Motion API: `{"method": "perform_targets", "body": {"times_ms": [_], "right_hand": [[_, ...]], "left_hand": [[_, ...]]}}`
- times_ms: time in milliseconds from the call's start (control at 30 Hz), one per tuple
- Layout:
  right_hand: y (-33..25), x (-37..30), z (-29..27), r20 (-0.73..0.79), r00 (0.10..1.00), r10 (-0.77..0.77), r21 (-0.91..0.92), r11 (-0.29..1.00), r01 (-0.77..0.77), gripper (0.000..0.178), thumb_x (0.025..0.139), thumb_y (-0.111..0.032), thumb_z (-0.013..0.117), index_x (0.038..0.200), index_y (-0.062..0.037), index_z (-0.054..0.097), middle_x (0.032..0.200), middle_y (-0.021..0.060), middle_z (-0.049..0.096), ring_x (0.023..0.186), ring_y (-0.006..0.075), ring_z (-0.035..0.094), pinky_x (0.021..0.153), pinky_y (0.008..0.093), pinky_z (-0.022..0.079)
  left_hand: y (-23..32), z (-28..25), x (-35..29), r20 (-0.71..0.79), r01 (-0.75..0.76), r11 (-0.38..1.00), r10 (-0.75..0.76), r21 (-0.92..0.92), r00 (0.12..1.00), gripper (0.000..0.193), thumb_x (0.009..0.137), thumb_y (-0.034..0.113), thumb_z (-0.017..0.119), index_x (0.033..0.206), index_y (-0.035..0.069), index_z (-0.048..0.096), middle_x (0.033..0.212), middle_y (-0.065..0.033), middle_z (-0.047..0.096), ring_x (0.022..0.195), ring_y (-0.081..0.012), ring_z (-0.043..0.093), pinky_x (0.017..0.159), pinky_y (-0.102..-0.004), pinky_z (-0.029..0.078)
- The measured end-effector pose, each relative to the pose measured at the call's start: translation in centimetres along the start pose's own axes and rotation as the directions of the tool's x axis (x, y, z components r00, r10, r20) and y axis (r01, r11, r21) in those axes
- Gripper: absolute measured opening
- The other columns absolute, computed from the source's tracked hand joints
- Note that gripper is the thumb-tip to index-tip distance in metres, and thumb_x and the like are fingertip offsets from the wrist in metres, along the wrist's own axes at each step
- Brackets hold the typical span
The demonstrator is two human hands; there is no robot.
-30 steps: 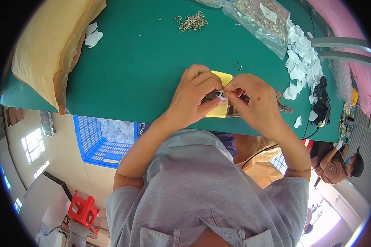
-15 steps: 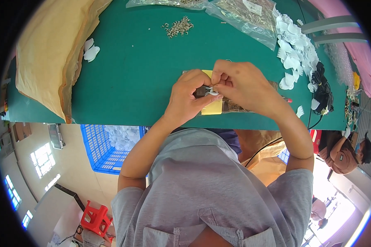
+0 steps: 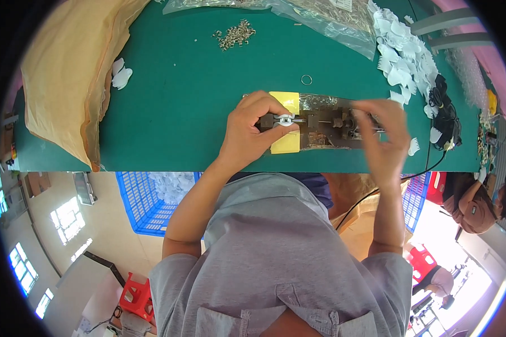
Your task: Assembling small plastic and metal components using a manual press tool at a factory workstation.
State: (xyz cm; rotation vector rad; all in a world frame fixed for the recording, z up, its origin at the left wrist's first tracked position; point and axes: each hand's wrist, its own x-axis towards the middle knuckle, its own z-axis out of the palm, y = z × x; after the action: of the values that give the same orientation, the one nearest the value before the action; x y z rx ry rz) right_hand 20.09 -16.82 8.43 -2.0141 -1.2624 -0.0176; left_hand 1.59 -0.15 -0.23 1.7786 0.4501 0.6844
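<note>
On the green table in front of me lies a dark metal clamping jig (image 3: 326, 122) with a rod along it and yellow pads (image 3: 285, 145) at its left end. My left hand (image 3: 250, 126) is at that end, thumb and forefinger closed on a small white plastic piece (image 3: 287, 120) set against the jig's tip. Over the jig's right end is my right hand (image 3: 387, 132), thumb and forefinger stretched toward the jig. Motion smears its fingers, so what it touches is unclear. A thin metal ring (image 3: 306, 80) rests just beyond the jig.
Small metal clips (image 3: 235, 35) lie heaped at the back, near clear bags (image 3: 331, 25). White comb-edged pieces (image 3: 396, 56) pile up at right, beside a black cable bundle (image 3: 447, 115). A large brown paper bag (image 3: 73, 78) stands left; a blue crate (image 3: 146, 210) sits below the table edge.
My right hand has left the white piece and swung right to the jig's far end, uncovering the jig and the metal ring. My left hand remains at the white piece.
</note>
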Motion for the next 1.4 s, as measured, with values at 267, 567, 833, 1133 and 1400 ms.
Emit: {"method": "perform_targets", "body": {"times_ms": [267,567,833,1133,1400], "right_hand": [[-2.6,1.3,6.3,0.243,0.965,-0.095,0.196,0.979,0.047,0.009,0.083,-0.008,0.079,0.090,-0.0083,0.074,0.081,0.0038,0.066,0.081,0.0259,0.060,0.077,0.0398,0.043],[-2.2,1.6,6.7,0.255,0.915,-0.312,0.201,0.943,0.266,0.014,0.086,-0.004,0.076,0.094,-0.0070,0.065,0.089,0.0059,0.061,0.083,0.0263,0.056,0.077,0.0398,0.041],[-2.0,2.3,6.5,0.326,0.897,-0.297,0.201,0.949,0.241,0.011,0.089,-0.004,0.075,0.094,-0.0052,0.064,0.086,0.0090,0.060,0.080,0.0302,0.056,0.072,0.0424,0.046],[-2.0,1.3,7.1,0.200,0.927,-0.318,0.204,0.939,0.279,0.017,0.083,-0.001,0.078,0.095,-0.0050,0.067,0.088,0.0070,0.065,0.081,0.0279,0.060,0.068,0.0396,0.050],[-1.5,0.8,7.4,0.122,0.917,-0.379,0.190,0.916,0.354,0.021,0.080,-0.001,0.081,0.096,-0.0046,0.068,0.090,0.0069,0.068,0.082,0.0288,0.063,0.070,0.0388,0.052]], "left_hand": [[-0.4,0.1,0.1,0.003,-0.015,1.000,0.015,-0.012,1.000,0.027,0.075,0.007,0.089,0.090,0.007,0.067,0.088,-0.0037,0.065,0.083,-0.0226,0.061,0.080,-0.0352,0.047],[-0.3,-0.3,0.0,0.035,-0.022,0.999,0.021,0.025,0.999,0.025,0.076,-0.001,0.086,0.094,0.004,0.068,0.093,-0.0053,0.067,0.087,-0.0189,0.062,0.077,-0.0313,0.048],[-0.2,-0.4,0.0,0.031,-0.016,0.999,0.014,0.050,0.999,0.028,0.075,0.003,0.089,0.095,0.005,0.069,0.092,-0.0047,0.067,0.085,-0.0193,0.062,0.075,-0.0318,0.048],[-0.2,-0.6,-0.1,0.043,-0.035,0.999,0.034,0.033,0.999,0.028,0.077,0.000,0.085,0.098,0.005,0.068,0.097,-0.0051,0.069,0.089,-0.0177,0.064,0.078,-0.0311,0.051],[0.3,-1.2,-0.5,0.040,0.069,0.985,-0.063,-0.160,0.997,0.031,0.078,-0.002,0.082,0.103,0.006,0.067,0.099,-0.0055,0.070,0.091,-0.0183,0.065,0.080,-0.0311,0.053]]}}
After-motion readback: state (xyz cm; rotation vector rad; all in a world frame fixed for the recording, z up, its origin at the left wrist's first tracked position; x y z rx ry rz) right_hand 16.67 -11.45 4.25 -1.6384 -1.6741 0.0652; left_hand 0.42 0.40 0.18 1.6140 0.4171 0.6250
